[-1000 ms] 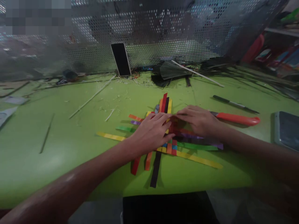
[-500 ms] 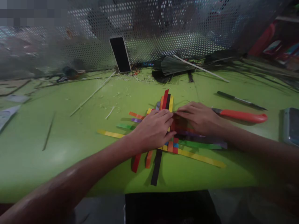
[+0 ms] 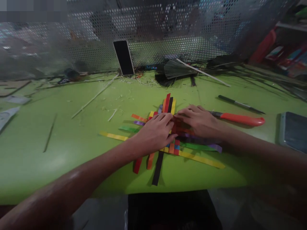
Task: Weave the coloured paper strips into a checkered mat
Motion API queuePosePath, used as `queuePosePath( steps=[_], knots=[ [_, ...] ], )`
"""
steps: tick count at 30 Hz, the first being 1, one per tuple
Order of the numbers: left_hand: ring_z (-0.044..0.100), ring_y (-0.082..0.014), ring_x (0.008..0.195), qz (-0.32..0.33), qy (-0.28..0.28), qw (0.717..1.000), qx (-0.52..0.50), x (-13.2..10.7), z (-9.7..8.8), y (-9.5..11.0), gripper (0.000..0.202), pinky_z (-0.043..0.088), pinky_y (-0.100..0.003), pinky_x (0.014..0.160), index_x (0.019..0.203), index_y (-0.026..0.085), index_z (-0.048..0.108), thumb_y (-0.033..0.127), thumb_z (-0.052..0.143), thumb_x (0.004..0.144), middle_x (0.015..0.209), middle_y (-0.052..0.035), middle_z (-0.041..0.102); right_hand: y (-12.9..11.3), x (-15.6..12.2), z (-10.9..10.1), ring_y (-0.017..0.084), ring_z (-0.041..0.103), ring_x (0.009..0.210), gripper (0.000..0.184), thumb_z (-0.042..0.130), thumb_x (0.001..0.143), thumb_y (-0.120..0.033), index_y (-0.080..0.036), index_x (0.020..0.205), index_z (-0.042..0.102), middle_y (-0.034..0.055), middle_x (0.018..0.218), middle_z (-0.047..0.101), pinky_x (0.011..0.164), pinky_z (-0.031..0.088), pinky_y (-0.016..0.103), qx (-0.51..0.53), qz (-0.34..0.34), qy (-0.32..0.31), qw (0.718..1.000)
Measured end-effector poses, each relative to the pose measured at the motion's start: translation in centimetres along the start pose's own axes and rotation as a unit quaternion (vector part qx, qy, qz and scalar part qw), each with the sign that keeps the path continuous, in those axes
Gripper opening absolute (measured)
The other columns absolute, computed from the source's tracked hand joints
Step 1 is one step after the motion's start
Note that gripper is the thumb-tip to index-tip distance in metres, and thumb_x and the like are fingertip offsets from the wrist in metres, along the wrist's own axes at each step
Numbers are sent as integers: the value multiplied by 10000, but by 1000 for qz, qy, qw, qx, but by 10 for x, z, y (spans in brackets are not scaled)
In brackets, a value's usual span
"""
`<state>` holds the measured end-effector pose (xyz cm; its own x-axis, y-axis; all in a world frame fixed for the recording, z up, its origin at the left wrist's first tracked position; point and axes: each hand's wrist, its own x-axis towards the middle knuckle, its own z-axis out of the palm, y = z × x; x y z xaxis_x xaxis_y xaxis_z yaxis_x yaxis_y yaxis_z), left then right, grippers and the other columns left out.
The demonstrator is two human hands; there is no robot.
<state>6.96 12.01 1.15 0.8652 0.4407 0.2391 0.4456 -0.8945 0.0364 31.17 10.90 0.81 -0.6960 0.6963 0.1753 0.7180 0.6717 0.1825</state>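
A weave of coloured paper strips (image 3: 174, 147) lies on the green table (image 3: 72, 143), with red, orange, black and yellow ends sticking out on every side. My left hand (image 3: 154, 132) rests flat on the left part of the weave, fingers stretched toward the centre. My right hand (image 3: 198, 120) lies on the right part, fingers extended and meeting the left fingertips over a red strip (image 3: 167, 102). Both hands press down on the strips; the middle of the weave is hidden under them.
A red-handled knife (image 3: 237, 118) lies just right of my right hand, a dark pen (image 3: 240, 104) beyond it. A phone (image 3: 123, 57) leans on the perforated metal screen at the back. Dark leaf bundles (image 3: 175, 72), thin sticks (image 3: 94, 96) and a grey box (image 3: 294, 131) lie around.
Both hands stay pressed on the weave with only slight finger shifts. The view has moved a little, so everything sits marginally higher and to the left.
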Motion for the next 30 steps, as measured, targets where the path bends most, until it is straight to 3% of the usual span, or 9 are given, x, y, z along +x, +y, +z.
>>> queuePosePath(
  steps=[9, 13, 16, 21, 24, 30],
  knots=[
    [637, -319, 1151, 1, 19, 999, 29, -4, 3, 6, 407, 587, -442, 928, 1281, 0, 611, 318, 524, 1043, 1205, -219, 646, -3, 0, 3, 330, 551, 1141, 491, 544, 998, -491, -181, 1368, 631, 177, 1297, 644, 885, 401, 428, 30, 45, -3, 999],
    [686, -284, 1000, 30, 51, 992, 113, -7, 0, 12, 337, 601, -366, 725, 1193, 17, 664, 233, 438, 1068, 1073, -189, 709, -3, -1, 2, 337, 550, 1179, 456, 560, 990, -436, -215, 1382, 631, 177, 1359, 603, 917, 402, 441, 54, 67, -17, 996],
    [681, -241, 867, 32, 46, 991, 123, -7, -6, 14, 254, 555, -315, 614, 1100, 69, 708, 199, 498, 1041, 977, -132, 717, -4, -1, 0, 345, 547, 1210, 426, 544, 978, -290, -209, 1388, 624, 175, 1368, 603, 923, 412, 453, 59, 72, -33, 995],
    [670, -250, 958, -2, 13, 999, 44, -5, -13, 9, 266, 568, -345, 731, 1213, 94, 673, 233, 556, 1019, 1055, -117, 714, -3, -1, -2, 332, 552, 1220, 532, 495, 896, -91, -185, 1408, 602, 175, 1389, 597, 907, 424, 452, 47, 73, -50, 995],
    [666, -230, 955, -21, 14, 1000, 5, -5, -14, 2, 243, 567, -342, 775, 1181, 98, 690, 182, 529, 1019, 1097, -120, 719, -4, 0, -3, 339, 565, 1199, 538, 533, 870, -104, -173, 1399, 612, 174, 1382, 602, 906, 428, 450, 53, 71, -50, 995],
    [669, -243, 926, -50, 4, 998, 37, -18, -25, -15, 202, 552, -342, 744, 1058, 86, 730, 98, 546, 976, 1022, -122, 739, -5, 2, -7, 330, 589, 1134, 488, 540, 910, -176, -178, 1390, 629, 172, 1349, 623, 898, 448, 452, 47, 73, -50, 995]
  ],
)
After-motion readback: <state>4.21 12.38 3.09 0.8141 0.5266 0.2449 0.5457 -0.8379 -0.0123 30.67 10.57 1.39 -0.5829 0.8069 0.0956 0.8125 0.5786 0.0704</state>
